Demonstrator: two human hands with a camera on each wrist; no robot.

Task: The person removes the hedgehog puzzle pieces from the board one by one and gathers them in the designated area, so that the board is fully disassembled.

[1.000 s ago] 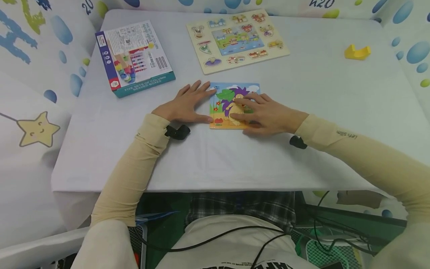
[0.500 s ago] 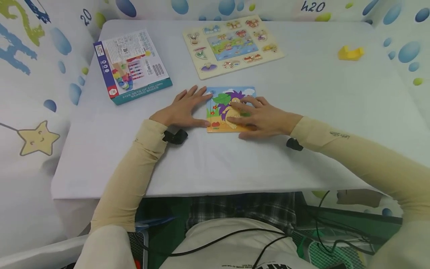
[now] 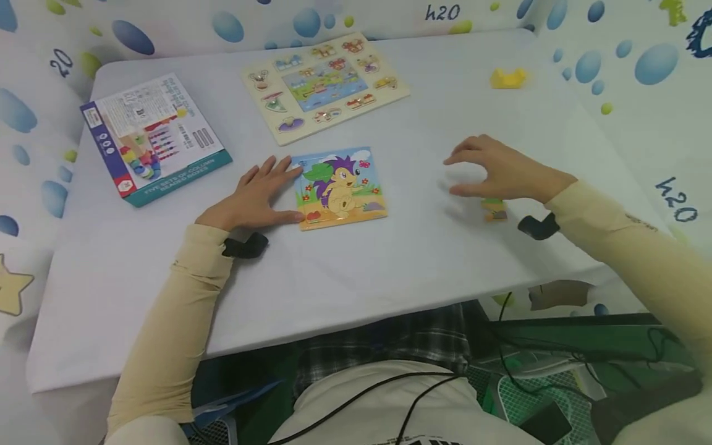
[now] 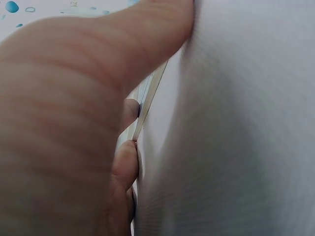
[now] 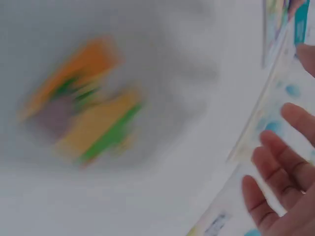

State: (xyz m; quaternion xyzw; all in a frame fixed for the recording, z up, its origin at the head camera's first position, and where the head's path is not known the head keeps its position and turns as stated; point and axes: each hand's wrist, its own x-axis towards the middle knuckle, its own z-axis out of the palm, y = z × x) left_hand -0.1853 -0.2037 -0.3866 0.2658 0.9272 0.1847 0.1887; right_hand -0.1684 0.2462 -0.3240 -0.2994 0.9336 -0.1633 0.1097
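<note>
A hedgehog picture puzzle (image 3: 342,191) lies flat on the white table in the head view. My left hand (image 3: 253,196) rests at its left side with thumb and fingers spread, fingertips touching its left edge. In the left wrist view the thumb covers most of the puzzle's edge (image 4: 151,98). Well to the right of the puzzle, my right hand (image 3: 497,170) hovers above the table, fingers loosely bent with nothing between them. A loose puzzle piece (image 3: 495,213) with green and tan print shows partly beneath it; this piece (image 5: 88,103) is blurred in the right wrist view.
Behind the puzzle lies a wooden knob puzzle board (image 3: 328,86). A boxed bead set (image 3: 156,139) is at the left. Far back on the right stands a small yellow block (image 3: 508,78). Black cables (image 3: 361,405) run across the lap below the table edge.
My right hand has lifted off the puzzle and moved right, over the loose piece. The left hand stays on the puzzle's left edge. The head view has turned to the right.
</note>
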